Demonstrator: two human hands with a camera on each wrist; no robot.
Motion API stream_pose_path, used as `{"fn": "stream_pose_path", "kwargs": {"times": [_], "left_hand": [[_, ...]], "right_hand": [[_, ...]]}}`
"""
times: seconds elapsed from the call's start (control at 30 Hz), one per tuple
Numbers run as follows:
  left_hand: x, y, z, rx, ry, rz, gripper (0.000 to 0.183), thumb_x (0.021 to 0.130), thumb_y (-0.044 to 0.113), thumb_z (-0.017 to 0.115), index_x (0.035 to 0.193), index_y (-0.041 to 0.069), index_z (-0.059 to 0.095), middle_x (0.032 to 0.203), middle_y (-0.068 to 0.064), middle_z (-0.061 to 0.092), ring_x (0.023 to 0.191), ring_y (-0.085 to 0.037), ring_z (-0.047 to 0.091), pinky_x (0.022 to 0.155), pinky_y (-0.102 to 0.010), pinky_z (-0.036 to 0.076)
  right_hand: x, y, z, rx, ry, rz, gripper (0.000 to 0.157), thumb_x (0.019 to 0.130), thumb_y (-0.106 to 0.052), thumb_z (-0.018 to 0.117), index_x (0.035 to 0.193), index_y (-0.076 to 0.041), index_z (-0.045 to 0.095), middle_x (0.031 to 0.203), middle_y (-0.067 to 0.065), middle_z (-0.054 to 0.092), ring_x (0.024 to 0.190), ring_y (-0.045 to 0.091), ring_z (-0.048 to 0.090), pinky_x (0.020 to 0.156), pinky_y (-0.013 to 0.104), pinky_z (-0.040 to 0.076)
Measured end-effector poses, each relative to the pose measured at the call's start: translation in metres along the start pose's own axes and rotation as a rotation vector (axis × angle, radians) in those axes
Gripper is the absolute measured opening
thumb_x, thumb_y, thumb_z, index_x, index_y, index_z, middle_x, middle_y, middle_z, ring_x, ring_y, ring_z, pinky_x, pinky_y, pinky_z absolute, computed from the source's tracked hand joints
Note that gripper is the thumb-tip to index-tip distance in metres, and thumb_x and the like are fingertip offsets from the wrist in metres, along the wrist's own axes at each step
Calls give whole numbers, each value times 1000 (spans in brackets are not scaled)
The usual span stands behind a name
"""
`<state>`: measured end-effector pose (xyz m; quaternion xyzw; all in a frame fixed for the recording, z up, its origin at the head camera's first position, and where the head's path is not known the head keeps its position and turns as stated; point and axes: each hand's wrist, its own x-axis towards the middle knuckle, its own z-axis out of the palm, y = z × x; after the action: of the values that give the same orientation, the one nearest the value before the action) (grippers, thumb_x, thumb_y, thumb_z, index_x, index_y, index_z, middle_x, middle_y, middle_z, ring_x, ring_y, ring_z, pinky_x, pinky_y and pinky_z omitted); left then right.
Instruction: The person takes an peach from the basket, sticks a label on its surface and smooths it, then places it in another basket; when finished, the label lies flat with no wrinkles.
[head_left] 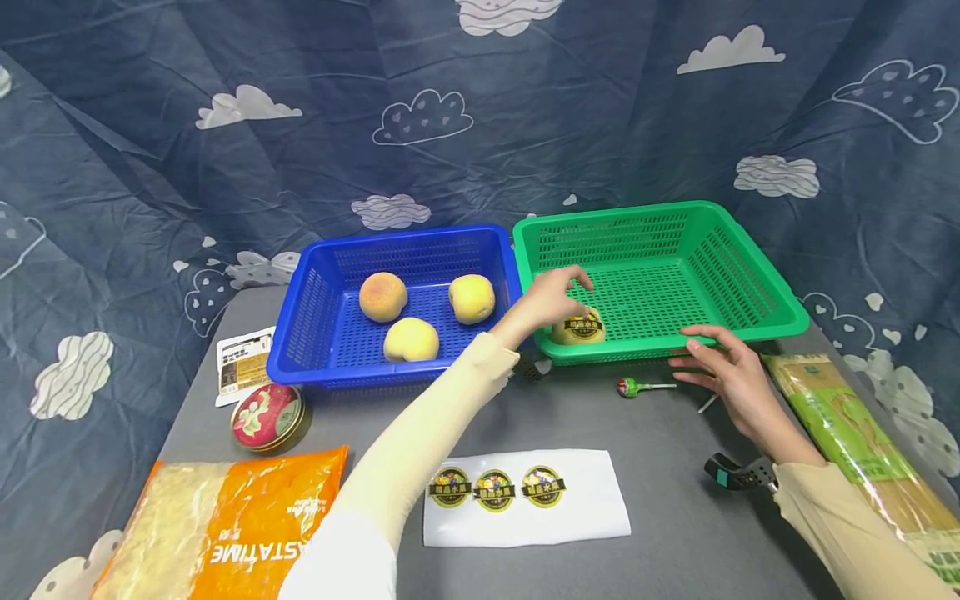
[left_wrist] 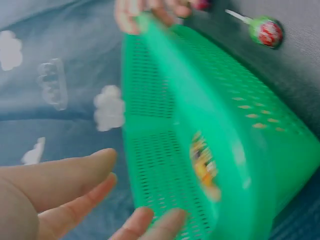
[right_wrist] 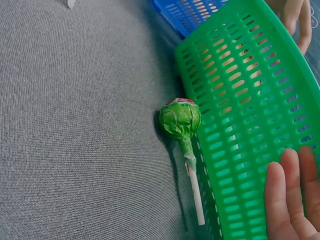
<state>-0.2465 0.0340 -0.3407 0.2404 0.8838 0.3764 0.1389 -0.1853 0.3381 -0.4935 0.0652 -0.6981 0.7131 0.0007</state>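
Note:
My left hand (head_left: 551, 302) reaches over the left end of the green basket (head_left: 750, 250), thumb and fingers spread apart with nothing between them. Just below its fingertips sits a yellow peach (head_left: 576, 332) with a black and gold sticker (head_left: 585, 325), inside the basket's front left corner. In the left wrist view the basket wall partly hides this fruit. My right hand (head_left: 731, 383) holds the basket's front rim, one finger over the top and several fingers along the outer wall. A lollipop (right_wrist: 181, 120) in a green wrapper lies beside that wall.
A blue basket (head_left: 315, 371) on the left contains three peaches (head_left: 411, 340). In front lies a white sheet (head_left: 585, 517) with three round stickers (head_left: 493, 490). An orange pasta bag (head_left: 262, 517), a red tin (head_left: 266, 415) and a long green packet (head_left: 847, 425) line the sides.

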Motion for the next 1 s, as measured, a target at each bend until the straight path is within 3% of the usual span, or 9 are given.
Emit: {"fn": "stream_pose_path", "kwargs": {"times": [0.07, 0.27, 0.43, 0.6, 0.77, 0.87, 1.0], "left_hand": [[-10, 0, -11, -92, 37, 13, 30, 83, 13, 64, 112, 13, 57, 116, -9, 55, 106, -20, 50, 74, -29, 45], [-55, -12, -39, -426, 139, 94, 29, 85, 11, 62, 113, 9, 55, 112, -10, 57, 94, -19, 59, 75, -28, 50], [-104, -37, -58, -606, 190, 122, 32, 88, 7, 57, 119, 2, 50, 108, -15, 57, 92, -23, 59, 79, -37, 49], [-156, -68, -71, -652, 236, 38, 37, 91, 13, 55, 126, 6, 45, 105, -19, 58, 92, -28, 59, 82, -43, 47], [-198, -95, -71, -662, 256, -42, 42, 92, 17, 52, 132, 13, 39, 104, -27, 57, 90, -32, 59, 78, -40, 49], [-216, -111, -67, -671, 262, -99, 46, 94, 19, 50, 135, 12, 33, 101, -27, 58, 86, -28, 60, 76, -40, 50], [-228, -130, -63, -684, 280, -174, 51, 94, 24, 48, 139, 12, 26, 103, -26, 59, 85, -25, 62, 77, -40, 50]], "right_hand": [[-3, -11, 7, 17, 0, -9, 51, 89, -26, 56, 130, 0, 39, 106, 26, 56, 88, 31, 61, 70, 41, 51], [-28, -86, 58, 21, 42, -14, 30, 93, -11, 49, 122, -2, 47, 74, 11, 64, 58, 17, 60, 49, 29, 50], [-25, -109, 77, 11, 34, -90, 31, 91, -7, 51, 121, -1, 48, 70, 12, 62, 51, 19, 55, 44, 27, 46], [-5, -132, 105, -15, -74, -162, 32, 91, -4, 50, 123, 0, 47, 85, 13, 61, 67, 20, 59, 58, 28, 51], [24, -144, 146, -86, -168, -175, 35, 92, -11, 52, 125, -3, 46, 103, 15, 58, 83, 23, 58, 71, 32, 51], [43, -145, 178, -119, -232, -177, 38, 91, -14, 53, 127, -3, 44, 110, 16, 55, 90, 24, 58, 75, 35, 49], [64, -142, 227, -90, -334, -149, 41, 90, -13, 55, 128, -5, 42, 117, 15, 52, 97, 27, 56, 80, 41, 46]]}}
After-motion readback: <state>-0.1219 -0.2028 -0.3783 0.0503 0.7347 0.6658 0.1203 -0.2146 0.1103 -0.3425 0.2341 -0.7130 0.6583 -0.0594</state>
